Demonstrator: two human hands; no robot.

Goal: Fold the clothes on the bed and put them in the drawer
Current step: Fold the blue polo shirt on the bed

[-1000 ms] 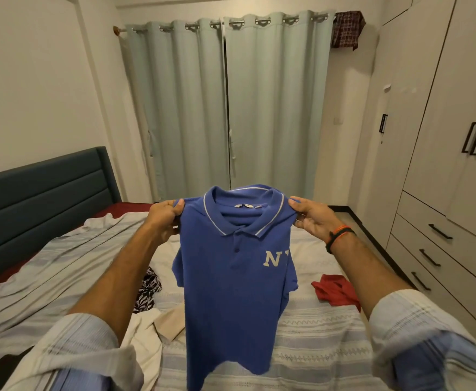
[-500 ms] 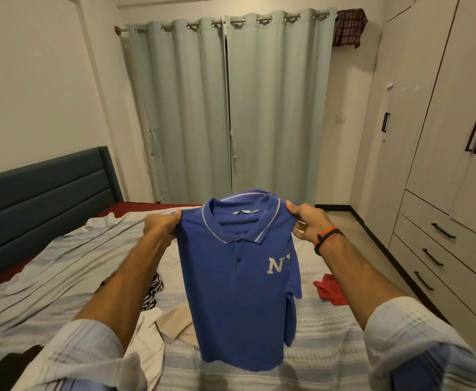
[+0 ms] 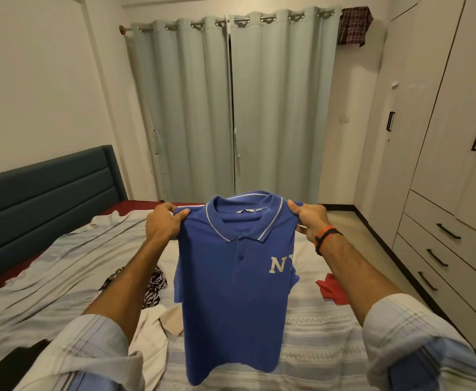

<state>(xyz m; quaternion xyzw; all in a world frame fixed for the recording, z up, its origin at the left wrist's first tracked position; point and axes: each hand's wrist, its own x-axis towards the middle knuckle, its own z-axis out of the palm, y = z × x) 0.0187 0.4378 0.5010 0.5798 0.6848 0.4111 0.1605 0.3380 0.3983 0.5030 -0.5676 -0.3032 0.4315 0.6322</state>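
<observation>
A blue polo shirt with a white-trimmed collar and white letters hangs upright in the air over the bed. My left hand grips its left shoulder and my right hand grips its right shoulder. The sleeves lie tucked behind the body. On the bed lie a red garment to the right, a black-and-white patterned cloth, a beige piece and a white garment to the left. Closed drawers with black handles sit at the wardrobe's base on the right.
A dark padded headboard runs along the left. Pale green curtains close the far wall, with a checked cloth hung at the rod's end. Tall wardrobe doors stand above the drawers. A strip of floor separates bed and wardrobe.
My hands have dropped a little and moved closer together, so the shirt hangs narrower with its sleeves folded back behind it.
</observation>
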